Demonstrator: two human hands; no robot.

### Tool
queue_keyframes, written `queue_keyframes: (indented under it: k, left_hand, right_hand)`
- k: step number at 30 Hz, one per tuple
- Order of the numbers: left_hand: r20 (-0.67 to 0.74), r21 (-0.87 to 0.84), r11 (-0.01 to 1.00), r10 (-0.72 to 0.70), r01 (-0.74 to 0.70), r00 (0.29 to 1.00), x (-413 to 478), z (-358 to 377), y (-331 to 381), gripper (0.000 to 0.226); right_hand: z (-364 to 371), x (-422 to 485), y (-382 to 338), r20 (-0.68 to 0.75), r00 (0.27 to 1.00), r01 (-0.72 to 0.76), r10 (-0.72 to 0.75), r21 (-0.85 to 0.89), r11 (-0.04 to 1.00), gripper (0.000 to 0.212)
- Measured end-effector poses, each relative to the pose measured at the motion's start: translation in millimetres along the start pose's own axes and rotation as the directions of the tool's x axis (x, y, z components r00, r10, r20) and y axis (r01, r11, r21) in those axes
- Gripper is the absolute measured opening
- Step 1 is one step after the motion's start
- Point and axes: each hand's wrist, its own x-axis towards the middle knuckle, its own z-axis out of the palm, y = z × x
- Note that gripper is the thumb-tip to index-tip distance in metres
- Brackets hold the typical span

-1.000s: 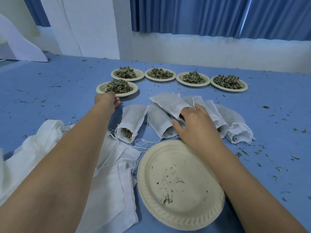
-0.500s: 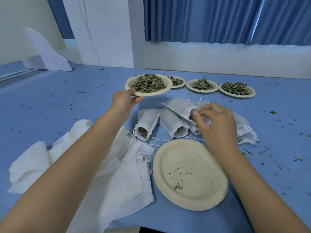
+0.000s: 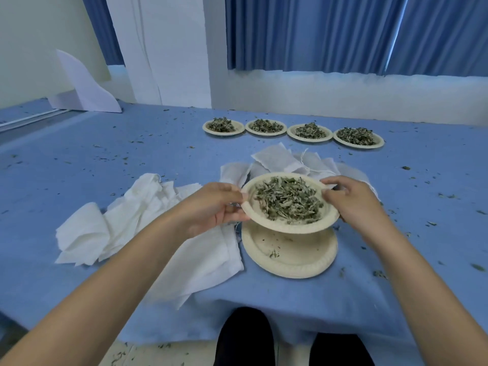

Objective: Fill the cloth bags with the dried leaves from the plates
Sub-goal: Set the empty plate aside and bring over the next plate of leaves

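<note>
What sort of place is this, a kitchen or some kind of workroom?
Probably a plain workroom for packing dried herbs by hand, not a kitchen. A table under blue cloth carries a row of paper plates heaped with dried leaves and a pile of small cloth bags; blue curtains hang behind.

Bare forearms [image 3: 137,262]; black trousers [image 3: 244,336], both legs.

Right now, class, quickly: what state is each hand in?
Left hand: grips the left rim of the leaf-filled plate, held above the nearly empty plate.
Right hand: grips the same plate's right rim.
</note>
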Motion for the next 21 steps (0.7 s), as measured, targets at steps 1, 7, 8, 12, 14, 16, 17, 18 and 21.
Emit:
queue_keyframes:
  k: [1,7,8,12,14,16,17,18,21]
  left_hand:
    - [-0.001,0.042,0.999,0.001,-0.001,1.0,-4.0,1.8,-2.1,0.005]
    - [-0.143,0.668,0.743,0.173,-0.034,0.975,-13.1,4.0,-13.6,0.013]
    - [-0.189,0.821,0.571,0.253,0.011,0.949,-13.1,1.0,-14.7,0.014]
    - [-0.288,0.955,0.006,0.28,0.298,0.916,-18.5,-3.7,-20.5,0.03]
    - [-0.331,0.941,-0.011,0.172,0.338,0.928,-16.9,-1.6,-26.6,0.028]
    - [-0.341,0.938,-0.021,0.123,0.346,0.932,-13.9,-1.3,-29.9,0.02]
    - [-0.334,0.94,-0.035,0.121,0.341,0.935,-13.8,-1.2,-28.8,0.015]
    - [-0.328,0.941,-0.045,0.127,0.336,0.936,-14.2,-1.6,-26.9,0.011]
    - [-0.316,0.946,0.005,0.239,0.324,0.918,-16.2,-3.9,-17.9,0.015]
  right_hand:
    - [-1.0,-4.6,3.7,0.009,1.0,0.003,-0.002,-0.038,0.999,0.019]
    - [1.4,-24.5,29.0,0.045,0.998,-0.04,0.045,-0.121,0.992,0.022]
    - [2.4,-26.0,31.5,0.038,0.998,-0.038,0.043,-0.13,0.991,0.022]
    - [8.3,-28.2,38.9,-0.019,1.0,-0.011,0.007,-0.222,0.975,0.02]
    - [12.7,-29.3,39.6,-0.032,0.999,0.017,-0.029,-0.337,0.941,0.022]
    - [16.1,-30.5,38.6,-0.03,0.998,0.037,-0.054,-0.411,0.911,0.027]
    - [16.9,-30.9,38.0,-0.027,0.998,0.039,-0.058,-0.46,0.887,0.029]
    - [16.8,-31.2,37.0,-0.021,0.998,0.034,-0.052,-0.512,0.858,0.031]
    - [13.2,-31.8,33.2,-0.022,1.0,0.002,-0.021,-0.631,0.775,0.033]
